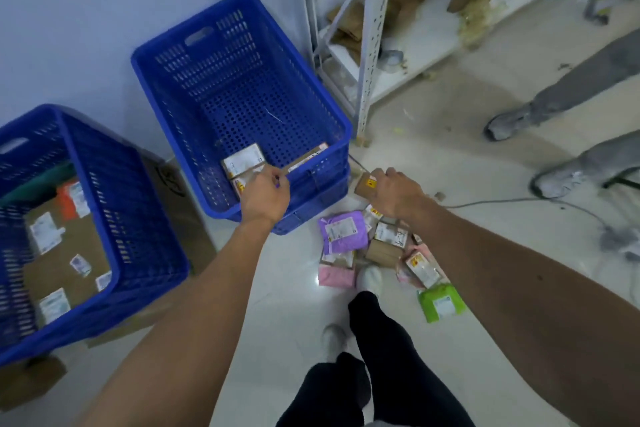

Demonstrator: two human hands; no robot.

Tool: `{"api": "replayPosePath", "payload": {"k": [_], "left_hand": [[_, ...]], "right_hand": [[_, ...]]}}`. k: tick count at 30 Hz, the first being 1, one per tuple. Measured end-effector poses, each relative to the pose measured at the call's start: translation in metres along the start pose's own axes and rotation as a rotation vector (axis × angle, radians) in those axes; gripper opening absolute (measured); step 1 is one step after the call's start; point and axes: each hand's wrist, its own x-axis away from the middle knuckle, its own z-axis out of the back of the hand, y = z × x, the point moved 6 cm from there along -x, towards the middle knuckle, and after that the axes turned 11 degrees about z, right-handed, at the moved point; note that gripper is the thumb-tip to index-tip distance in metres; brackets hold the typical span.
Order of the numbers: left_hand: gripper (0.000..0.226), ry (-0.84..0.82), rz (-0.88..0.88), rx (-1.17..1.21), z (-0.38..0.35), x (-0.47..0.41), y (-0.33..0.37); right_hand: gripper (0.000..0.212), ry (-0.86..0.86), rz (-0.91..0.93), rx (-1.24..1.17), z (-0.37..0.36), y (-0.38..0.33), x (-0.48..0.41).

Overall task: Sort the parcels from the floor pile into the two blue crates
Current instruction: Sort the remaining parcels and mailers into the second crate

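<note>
Light was dim, bluish and even; motion blur smeared the shelving (377, 28) at one o'clock, and edges bowed.

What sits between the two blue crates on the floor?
A brown cardboard box fills the gap between left crate and right crate, the left crate apparently resting on it; head view.

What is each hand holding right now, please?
Left hand: pinches a small purple thing, unclear what.
Right hand: grips a small brown parcel.
</note>
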Motion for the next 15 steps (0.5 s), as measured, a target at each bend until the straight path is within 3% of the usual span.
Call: {"api": "replayPosePath", "payload": {"k": [15], "left_hand": [[0.025,-0.385,-0.045,-0.101,-0.175,0.107,-0.044]], "right_hand": [[0.052,-0.015,-0.151,-0.025,-0.128,0.114,0.139]]}}
